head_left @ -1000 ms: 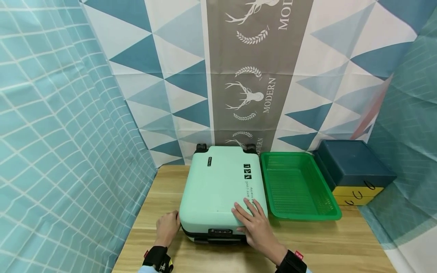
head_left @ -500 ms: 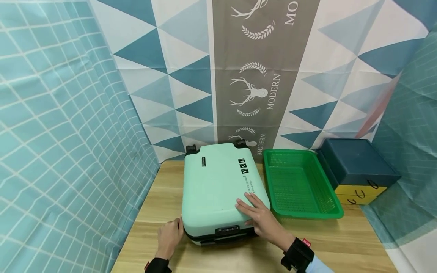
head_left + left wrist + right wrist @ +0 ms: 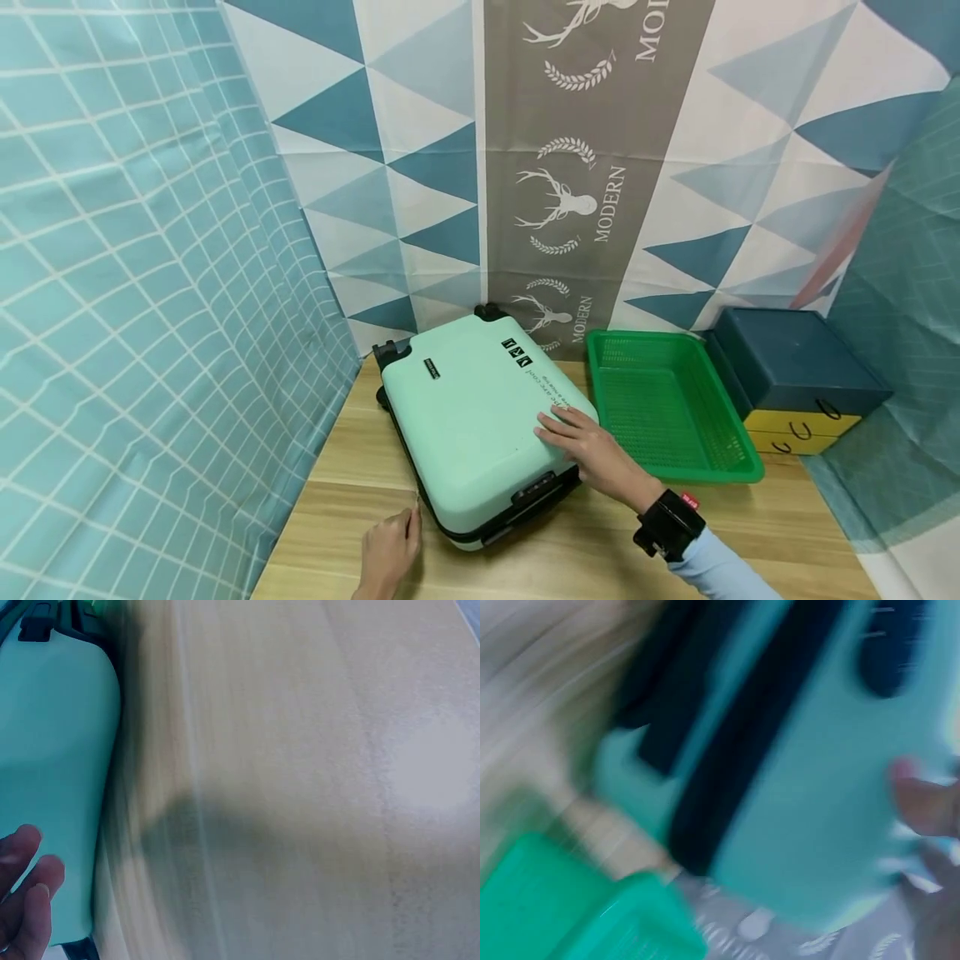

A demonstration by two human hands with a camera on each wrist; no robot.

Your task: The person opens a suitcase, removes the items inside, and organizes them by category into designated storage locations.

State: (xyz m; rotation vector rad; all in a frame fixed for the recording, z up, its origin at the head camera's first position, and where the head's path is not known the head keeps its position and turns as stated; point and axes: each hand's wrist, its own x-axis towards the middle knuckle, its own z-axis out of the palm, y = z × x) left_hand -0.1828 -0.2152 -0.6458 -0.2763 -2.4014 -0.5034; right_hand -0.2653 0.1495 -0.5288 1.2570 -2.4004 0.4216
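The case (image 3: pixel 480 425) is lying flat on the worktop (image 3: pixel 341 471), between the hands and mostly beyond them, its length running aslant. Its upper shell is being touched by the right hand (image 3: pixel 596 454), whose fingers are being laid almost straight and a little spread over the near right part; nothing is being clasped there. By this light contact the case is presumably being steadied and its angle controlled. The left hand (image 3: pixel 390 550) is being held low beside the near left edge, its fingers bent and directed at the dark seam (image 3: pixel 415 458). Whether anything is being pinched there cannot be told; from this placing, the seam is probably what is being attended to. By the slant, the left edge is perhaps being brought within easier reach of that hand.

The shell is showing pale mint, smooth and rounded at the corners. A black lock (image 3: pixel 534 487) is being carried on the near end, between the hands. Three black stickers (image 3: pixel 517 352) and some small lettering (image 3: pixel 551 392) are running ahead of the right hand, while a dark label (image 3: pixel 432 368) is sitting beyond the left. Black wheels (image 3: pixel 385 354) are being pointed away at the far end.

Beyond and right of the right hand, a green basket (image 3: pixel 750 475) and a drawer box (image 3: pixel 798 358) are standing, apparently being left aside as room for the case.
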